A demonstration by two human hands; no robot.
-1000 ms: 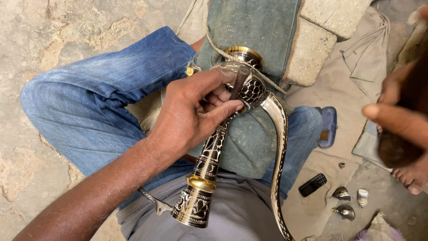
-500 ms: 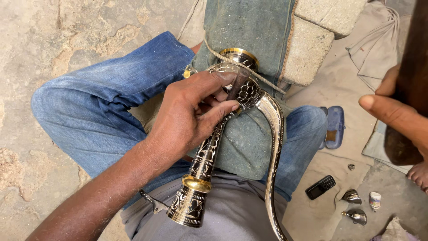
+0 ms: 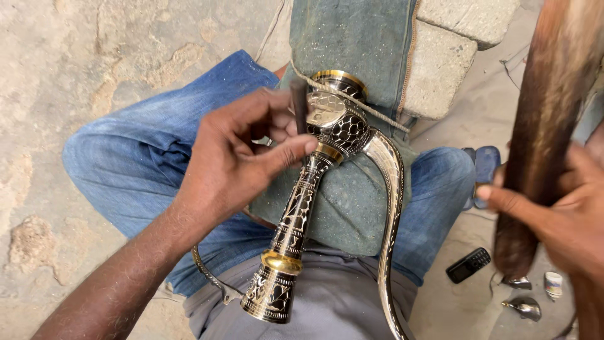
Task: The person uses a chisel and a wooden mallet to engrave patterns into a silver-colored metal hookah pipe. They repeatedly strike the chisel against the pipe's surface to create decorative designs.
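Engraved black-and-brass ewer (image 3: 302,208) lies mid-frame across the person's lap on a grey-green cloth pad (image 3: 352,208), neck toward bottom, long curved spout (image 3: 391,208) along its right side. A cord (image 3: 352,97) crosses its round body near top centre. Left hand (image 3: 236,157), centre-left, fingers pinched narrow on a thin dark chisel-like tool (image 3: 299,104), tip touching the ewer's body. Right hand (image 3: 560,214), right edge, fingers wrapped around a brown wooden stick (image 3: 541,119), blurred. Blue jeans (image 3: 145,157) under the pad. Stone block (image 3: 440,56) upper right. Black mobile phone (image 3: 469,264) and small metal pieces (image 3: 525,305) on ground, lower right.
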